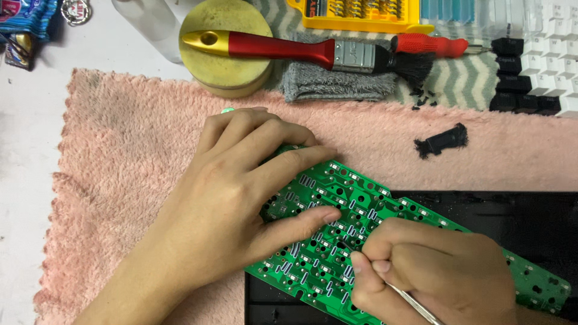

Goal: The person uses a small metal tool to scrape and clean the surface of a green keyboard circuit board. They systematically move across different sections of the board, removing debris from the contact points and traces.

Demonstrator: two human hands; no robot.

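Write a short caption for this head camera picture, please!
Left hand steadies a green circuit board while right hand works it with a thin metal tool.

A pink fluffy towel (126,150) spreads under and to the left of the grip. Beyond it, well apart, a red-handled brush (301,53) lies across a round yellow tin (226,72) and a folded grey cloth (328,84). A tuft of black bristles (442,140) sits on the towel up and to the right (loose specks near it). Farther off lie a yellow bit case (361,15), a red screwdriver (428,45) and black and white keycaps (536,75).
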